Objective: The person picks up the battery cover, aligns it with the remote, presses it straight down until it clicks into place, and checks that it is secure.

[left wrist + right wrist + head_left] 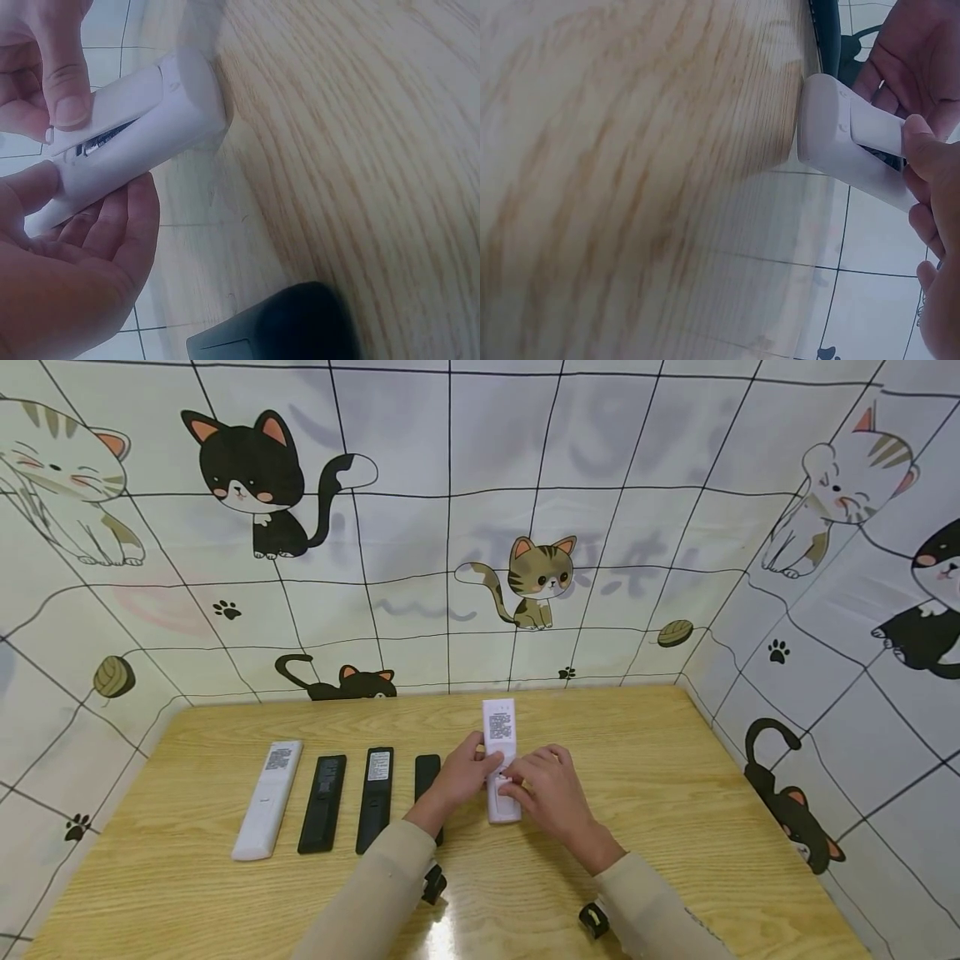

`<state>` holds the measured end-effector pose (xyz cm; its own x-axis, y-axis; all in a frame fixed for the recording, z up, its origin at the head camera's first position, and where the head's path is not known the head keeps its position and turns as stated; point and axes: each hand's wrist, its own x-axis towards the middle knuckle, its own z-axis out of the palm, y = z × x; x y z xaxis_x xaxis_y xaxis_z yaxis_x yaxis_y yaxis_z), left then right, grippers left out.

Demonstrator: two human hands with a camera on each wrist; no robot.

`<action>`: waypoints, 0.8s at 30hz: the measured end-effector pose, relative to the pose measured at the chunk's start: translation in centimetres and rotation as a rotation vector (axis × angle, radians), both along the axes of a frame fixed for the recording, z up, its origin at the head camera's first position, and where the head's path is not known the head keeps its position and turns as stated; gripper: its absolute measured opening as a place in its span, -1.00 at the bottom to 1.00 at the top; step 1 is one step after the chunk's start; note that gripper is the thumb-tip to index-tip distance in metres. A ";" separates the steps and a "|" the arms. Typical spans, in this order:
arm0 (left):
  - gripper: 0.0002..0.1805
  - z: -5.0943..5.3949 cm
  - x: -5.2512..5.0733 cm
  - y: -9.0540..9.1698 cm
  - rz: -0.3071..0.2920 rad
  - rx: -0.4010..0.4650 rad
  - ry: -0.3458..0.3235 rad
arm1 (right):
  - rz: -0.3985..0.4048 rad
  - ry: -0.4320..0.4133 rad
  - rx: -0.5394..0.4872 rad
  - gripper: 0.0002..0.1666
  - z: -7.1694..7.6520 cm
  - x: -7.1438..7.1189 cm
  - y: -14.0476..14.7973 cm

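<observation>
A white remote control (500,714) stands out over the table, back side up, with a printed label at its far end. My left hand (461,777) grips it round its left side, thumb on the back. Between the thumb and fingers of my right hand (553,789) is the upper end of the white battery cover (124,101). That cover is lifted at one end and tilted over its compartment. Through the gap beneath it, part of a battery (101,141) shows. The right wrist view shows the thumb pressed on the cover's edge.
Left of my hands, a white remote (267,802) and several black ones lie in a row: one black remote (322,802), another with a white label (375,797), and one partly behind my left arm (427,770). Cat-patterned cloth (420,527) walls the wooden table (637,760).
</observation>
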<state>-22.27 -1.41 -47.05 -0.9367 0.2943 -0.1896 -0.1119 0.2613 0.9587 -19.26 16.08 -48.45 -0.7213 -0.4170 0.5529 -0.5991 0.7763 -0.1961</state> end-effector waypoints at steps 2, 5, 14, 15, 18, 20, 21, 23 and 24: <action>-0.65 0.1 0.0 0.0 -0.002 -0.002 0.002 | -0.004 -0.004 -0.006 -0.74 0.0 0.0 0.0; -0.66 0.2 0.0 0.1 0.000 0.000 -0.004 | -0.014 -0.016 -0.007 -0.71 0.0 -0.1 0.1; -0.64 0.0 -0.1 0.1 -0.005 -0.001 -0.003 | -0.044 -0.032 0.005 -0.71 0.1 -0.1 -0.1; -0.64 0.0 -0.1 0.1 -0.007 -0.003 -0.002 | -0.049 -0.034 0.003 -0.71 0.1 0.0 -0.1; -0.62 0.0 -0.1 0.1 -0.011 -0.010 0.002 | -0.080 -0.060 0.004 -0.69 0.2 0.0 -0.1; -0.61 0.1 0.0 0.1 -0.015 -0.012 0.003 | -0.112 -0.097 0.007 -0.64 0.2 0.1 -0.1; -0.61 0.1 0.0 0.1 -0.015 -0.011 0.003 | -0.129 -0.123 0.005 -0.60 0.2 0.1 -0.2; -0.60 0.2 0.1 0.1 -0.020 -0.008 0.004 | -0.165 -0.174 0.004 -0.53 0.2 0.1 -0.2; -0.60 0.2 0.1 0.1 -0.021 -0.009 0.005 | -0.182 -0.194 -0.001 -0.49 0.2 0.1 -0.2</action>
<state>-22.20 -1.31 -46.83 -0.9314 0.3117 -0.1881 -0.1021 0.2723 0.9568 -19.14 15.87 -48.22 -0.8769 -0.2699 0.3978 -0.4007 0.8675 -0.2947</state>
